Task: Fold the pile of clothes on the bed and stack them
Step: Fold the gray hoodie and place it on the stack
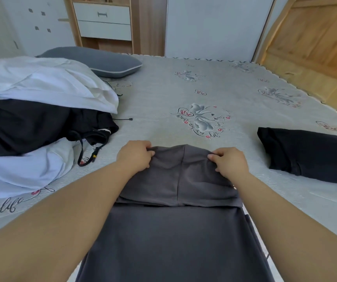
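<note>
Grey garment (pixel 175 231): lies between both forearms, its far end doubled over.
Left hand (pixel 135 154): pinches the fold's left corner.
Right hand (pixel 229 162): pinches the right corner.
Folded black garment (pixel 310 153): right of the right hand.
Unfolded pile (pixel 33 123): left of the left hand.
Grey pillow (pixel 100 60): beyond the pile.

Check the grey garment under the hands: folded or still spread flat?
Partly folded. The grey garment has its far part doubled back over itself; left hand and right hand pinch the fold's corners.

2 bare forearms reach forward side by side. The left hand (pixel 135 155) and right hand (pixel 229 163) lie knuckles up, fingers curled, each pinching a far corner of gray cloth (pixel 179 176).
</note>
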